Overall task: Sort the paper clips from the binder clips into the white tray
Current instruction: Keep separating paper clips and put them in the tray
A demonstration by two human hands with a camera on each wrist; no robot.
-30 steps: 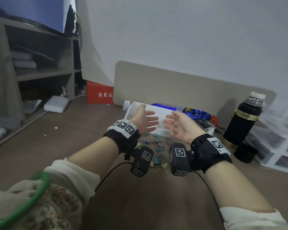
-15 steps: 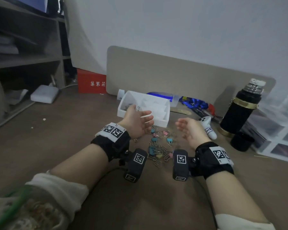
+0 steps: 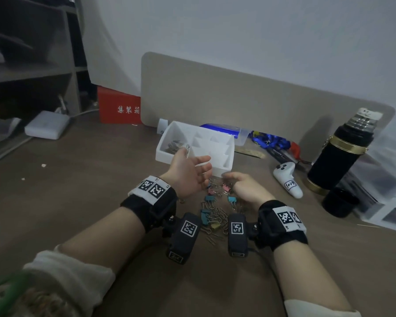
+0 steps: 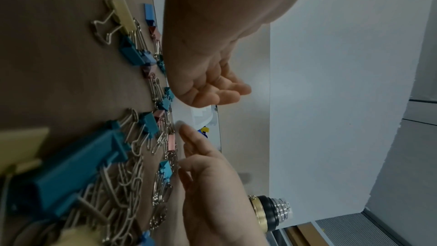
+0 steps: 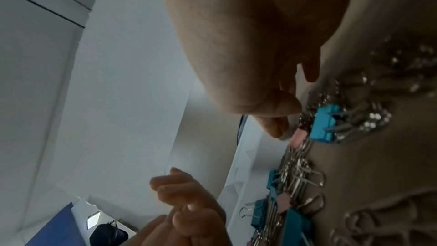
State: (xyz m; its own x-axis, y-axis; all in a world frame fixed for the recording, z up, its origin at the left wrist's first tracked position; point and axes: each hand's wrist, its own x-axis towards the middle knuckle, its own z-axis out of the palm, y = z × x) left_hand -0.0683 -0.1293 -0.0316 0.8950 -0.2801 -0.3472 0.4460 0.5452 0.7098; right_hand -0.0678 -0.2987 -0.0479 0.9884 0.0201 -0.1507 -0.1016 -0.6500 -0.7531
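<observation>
since the right hand (image 3: 242, 191) sits right over the far edge of the clip pile (image 3: 217, 209), fingers curled down toward a pink binder clip (image 3: 226, 186), it's the nearer hand for the next pick; can't tell if it's actually pinching anything yet, fingertips are hidden in the head view and blurred in the wrist views. left hand (image 3: 188, 177) hovers palm-up w/ fingers loose and released, holding nothing, just left of the pile and just in front of the white tray (image 3: 215, 172). tray lies straight ahead of both hands, beyond the pile, its near wall close to the fingertips, long axis running left-right across the worktop (image 3: 78, 202). pile stretches roughly front-to-back btw the two wrists, so clips lie below and slightly toward the person from the right hand's fingers.

counts: 1 tray, several compartments; far-left compartment holds a bunch of silvery paper clips (image 3: 174, 145), too tangled to count. on the worktop approx 3-4 teal binder clips (image 3: 209, 199), 1-2 pink, 1 yellow-ish one (image 3: 215, 226), plus many loose paper clips mixed in, no exact number possible. most of the sort looks still to do.

off to the right: 1 black flask (image 3: 338, 156), 1 white controller (image 3: 286, 177)
</observation>
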